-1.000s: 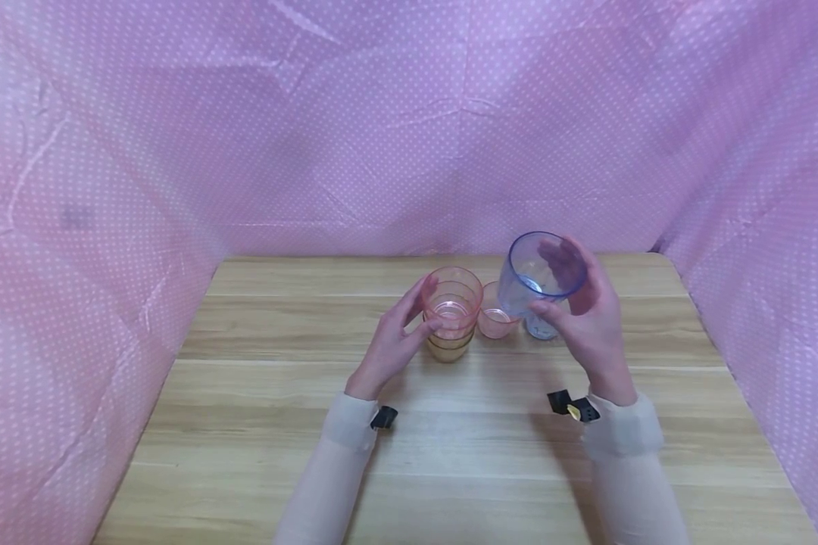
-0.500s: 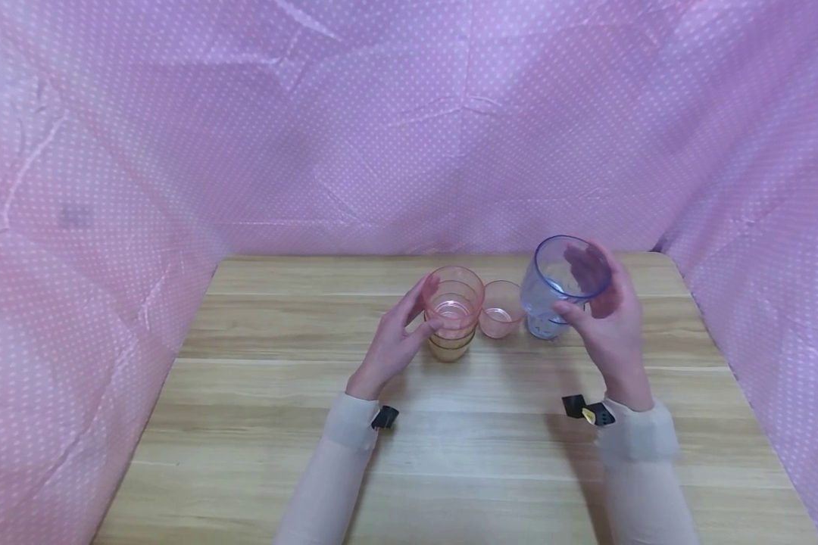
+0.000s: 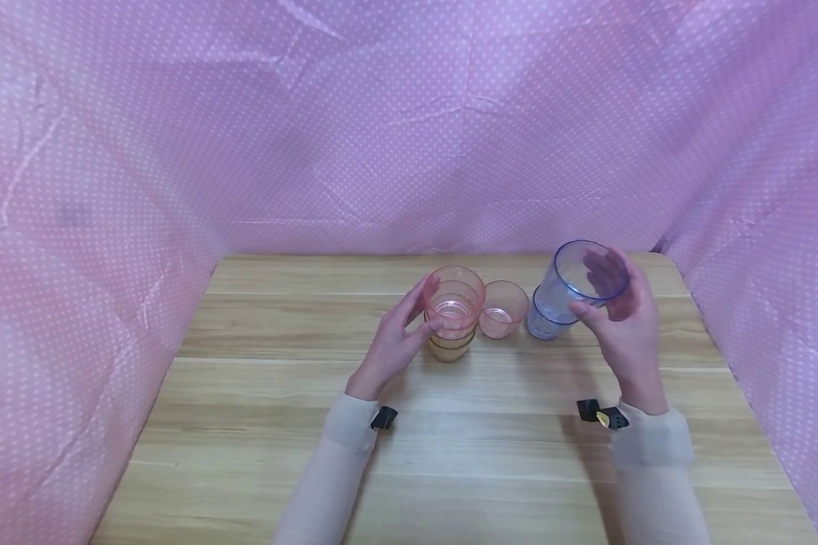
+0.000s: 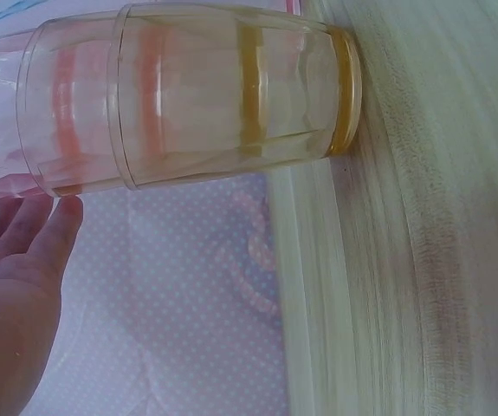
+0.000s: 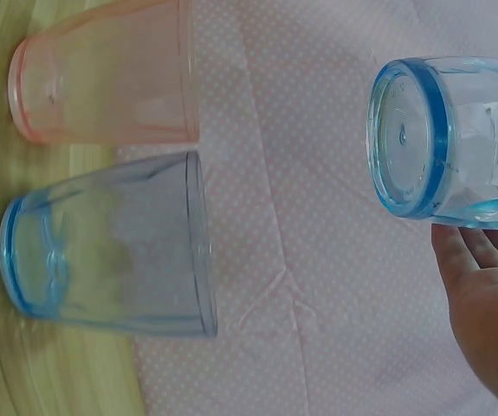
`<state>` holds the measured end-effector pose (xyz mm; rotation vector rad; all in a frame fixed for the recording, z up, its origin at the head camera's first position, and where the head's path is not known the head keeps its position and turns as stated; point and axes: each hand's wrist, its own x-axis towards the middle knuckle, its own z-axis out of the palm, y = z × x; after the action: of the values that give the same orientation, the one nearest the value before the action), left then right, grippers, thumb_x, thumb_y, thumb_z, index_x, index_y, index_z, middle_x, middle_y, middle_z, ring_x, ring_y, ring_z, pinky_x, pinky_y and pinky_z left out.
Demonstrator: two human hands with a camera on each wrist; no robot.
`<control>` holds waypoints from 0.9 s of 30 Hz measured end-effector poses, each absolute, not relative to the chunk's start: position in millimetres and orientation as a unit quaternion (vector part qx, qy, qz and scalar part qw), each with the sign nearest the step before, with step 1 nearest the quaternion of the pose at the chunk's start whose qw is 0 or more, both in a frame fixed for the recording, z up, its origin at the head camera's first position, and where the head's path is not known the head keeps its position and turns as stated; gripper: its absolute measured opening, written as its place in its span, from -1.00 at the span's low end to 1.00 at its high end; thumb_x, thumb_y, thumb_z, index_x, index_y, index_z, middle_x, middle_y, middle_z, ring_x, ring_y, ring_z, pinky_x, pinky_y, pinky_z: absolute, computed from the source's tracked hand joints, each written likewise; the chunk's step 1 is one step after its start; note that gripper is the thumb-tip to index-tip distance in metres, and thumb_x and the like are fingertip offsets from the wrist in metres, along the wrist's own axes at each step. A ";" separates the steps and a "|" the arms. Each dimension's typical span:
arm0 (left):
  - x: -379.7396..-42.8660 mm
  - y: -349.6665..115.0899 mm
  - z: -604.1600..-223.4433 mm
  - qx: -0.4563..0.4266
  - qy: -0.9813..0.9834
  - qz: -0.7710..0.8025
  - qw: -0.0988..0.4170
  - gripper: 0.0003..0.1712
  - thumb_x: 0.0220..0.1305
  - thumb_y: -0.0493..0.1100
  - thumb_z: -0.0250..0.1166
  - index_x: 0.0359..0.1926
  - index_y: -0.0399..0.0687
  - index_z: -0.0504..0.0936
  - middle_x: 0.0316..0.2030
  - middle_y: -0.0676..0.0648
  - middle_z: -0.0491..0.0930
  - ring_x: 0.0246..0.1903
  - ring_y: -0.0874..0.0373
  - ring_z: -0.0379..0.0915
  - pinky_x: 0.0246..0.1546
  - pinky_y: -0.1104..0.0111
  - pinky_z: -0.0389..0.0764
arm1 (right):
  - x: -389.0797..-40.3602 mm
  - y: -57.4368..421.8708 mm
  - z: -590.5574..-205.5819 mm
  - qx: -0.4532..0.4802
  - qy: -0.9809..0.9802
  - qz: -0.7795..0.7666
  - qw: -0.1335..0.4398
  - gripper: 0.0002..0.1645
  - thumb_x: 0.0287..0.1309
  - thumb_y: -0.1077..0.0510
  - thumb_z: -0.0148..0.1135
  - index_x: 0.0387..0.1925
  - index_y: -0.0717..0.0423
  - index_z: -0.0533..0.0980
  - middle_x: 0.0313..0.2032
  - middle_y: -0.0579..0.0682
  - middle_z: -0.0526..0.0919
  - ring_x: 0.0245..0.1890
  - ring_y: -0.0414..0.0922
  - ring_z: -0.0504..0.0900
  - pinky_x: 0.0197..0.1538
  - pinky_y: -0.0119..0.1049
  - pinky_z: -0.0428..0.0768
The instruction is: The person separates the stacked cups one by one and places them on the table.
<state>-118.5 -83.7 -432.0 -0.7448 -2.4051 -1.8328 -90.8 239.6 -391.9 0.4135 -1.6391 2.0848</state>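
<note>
My left hand (image 3: 397, 344) grips a stack of clear cups from its left side, thumb in front. A pink cup (image 3: 465, 289) tops the stack; yellow cups (image 3: 450, 353) sit beneath, the lowest base on the table in the left wrist view. My right hand (image 3: 625, 333) holds a clear blue cup (image 3: 567, 286) up in the air, mouth upward, fingers around its right side. Below it stands another blue cup (image 5: 114, 251), well apart from the held one in the right wrist view. A single pink cup (image 3: 503, 316) stands between the stack and that blue cup.
The wooden table (image 3: 450, 454) has its back edge just beyond the cups. Pink dotted cloth (image 3: 382, 136) hangs behind it and along both sides. Black camera pieces (image 3: 384, 418) are on the wrists, over the tabletop.
My right hand has carried the blue cup to the right and slightly nearer, uncovering the single pink cup and more of the standing blue cup. My left hand and the stack stay put.
</note>
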 end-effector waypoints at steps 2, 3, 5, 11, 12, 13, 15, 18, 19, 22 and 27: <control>-118.5 -83.3 -431.9 -0.230 -0.773 -0.591 0.006 -0.16 0.45 -0.15 0.35 0.62 -0.01 0.17 0.50 -0.05 0.32 0.41 -0.04 0.36 0.46 0.25 0.36 | -89.6 243.2 -392.9 0.143 -0.600 0.754 0.227 -0.01 -0.02 0.65 0.42 0.45 0.31 0.29 0.35 0.32 0.47 0.36 0.06 0.47 0.45 -0.26 0.42; -118.3 -83.1 -431.5 -0.225 -0.773 -0.593 0.003 -0.14 0.43 -0.17 0.37 0.62 0.00 0.18 0.50 -0.04 0.32 0.41 -0.03 0.36 0.47 0.24 0.36 | -89.0 245.1 -393.4 0.140 -0.601 0.753 0.228 -0.01 -0.02 0.65 0.42 0.46 0.30 0.29 0.35 0.32 0.47 0.36 0.06 0.47 0.45 -0.27 0.42; -117.8 -82.6 -430.4 -0.212 -0.776 -0.594 -0.003 -0.11 0.39 -0.16 0.41 0.62 0.05 0.19 0.50 0.00 0.34 0.41 0.00 0.37 0.48 0.22 0.35 | -87.7 248.8 -394.2 0.134 -0.602 0.753 0.228 -0.01 -0.02 0.66 0.40 0.46 0.30 0.28 0.35 0.32 0.46 0.36 0.06 0.47 0.46 -0.27 0.42; -117.6 -80.5 -428.2 -0.196 -0.782 -0.591 -0.003 -0.04 0.29 -0.09 0.49 0.61 0.07 0.21 0.47 0.05 0.38 0.39 0.05 0.38 0.48 0.19 0.34 | -86.1 260.9 -397.7 0.122 -0.593 0.758 0.243 -0.06 -0.01 0.68 0.37 0.43 0.33 0.31 0.32 0.28 0.50 0.34 0.04 0.48 0.43 -0.30 0.43; -117.9 -80.3 -428.3 -0.196 -0.783 -0.591 0.001 -0.03 0.28 -0.10 0.50 0.61 0.05 0.21 0.47 0.03 0.38 0.39 0.04 0.39 0.48 0.19 0.35 | -86.4 263.2 -398.8 0.121 -0.592 0.758 0.247 -0.06 -0.01 0.68 0.37 0.43 0.34 0.32 0.32 0.28 0.51 0.34 0.05 0.48 0.43 -0.30 0.44; -118.3 -80.1 -428.6 -0.197 -0.783 -0.590 0.004 -0.02 0.27 -0.12 0.50 0.60 0.02 0.21 0.47 0.02 0.38 0.39 0.04 0.38 0.48 0.20 0.35 | -86.7 265.5 -400.0 0.121 -0.590 0.758 0.251 -0.07 -0.01 0.68 0.38 0.42 0.34 0.32 0.31 0.28 0.51 0.34 0.05 0.48 0.42 -0.30 0.44; -118.8 -79.7 -428.9 -0.199 -0.782 -0.590 0.011 -0.02 0.25 -0.15 0.51 0.60 -0.03 0.21 0.47 -0.01 0.38 0.39 0.01 0.39 0.47 0.22 0.35 | -87.2 270.2 -401.4 0.118 -0.592 0.754 0.257 -0.07 -0.02 0.68 0.38 0.41 0.33 0.34 0.31 0.27 0.52 0.34 0.06 0.47 0.41 -0.30 0.45; -119.2 -78.8 -429.3 -0.204 -0.782 -0.589 0.019 -0.03 0.25 -0.20 0.51 0.58 -0.10 0.23 0.48 -0.07 0.37 0.38 -0.05 0.41 0.46 0.23 0.37 | -87.7 276.3 -402.7 0.115 -0.589 0.756 0.261 -0.09 -0.02 0.69 0.37 0.40 0.33 0.35 0.30 0.26 0.53 0.34 0.07 0.46 0.39 -0.30 0.46; -119.3 -78.3 -429.4 -0.206 -0.780 -0.591 0.020 -0.04 0.26 -0.21 0.51 0.58 -0.11 0.23 0.48 -0.08 0.36 0.38 -0.05 0.40 0.46 0.24 0.37 | -87.8 278.0 -402.9 0.114 -0.587 0.757 0.262 -0.09 -0.02 0.70 0.36 0.39 0.33 0.36 0.30 0.25 0.53 0.34 0.07 0.46 0.38 -0.31 0.46; -119.3 -76.9 -430.4 -0.205 -0.778 -0.593 0.020 -0.06 0.28 -0.22 0.49 0.58 -0.10 0.23 0.48 -0.11 0.36 0.38 -0.07 0.40 0.45 0.26 0.39 | -87.8 282.7 -404.0 0.109 -0.585 0.759 0.266 -0.09 -0.03 0.71 0.35 0.40 0.34 0.35 0.30 0.24 0.54 0.31 0.05 0.48 0.33 -0.32 0.49; -119.2 -75.5 -432.0 -0.208 -0.775 -0.597 0.025 -0.06 0.27 -0.26 0.48 0.58 -0.10 0.23 0.46 -0.12 0.39 0.38 -0.06 0.40 0.43 0.28 0.40 | -88.7 290.1 -408.9 0.100 -0.588 0.757 0.265 -0.06 -0.04 0.77 0.25 0.42 0.33 0.34 0.32 0.26 0.51 0.29 0.05 0.48 0.29 -0.32 0.50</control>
<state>-119.2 -75.5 -432.0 -0.6423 -2.3955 -1.8458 -88.7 290.1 -408.9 0.2696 -1.5890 2.0458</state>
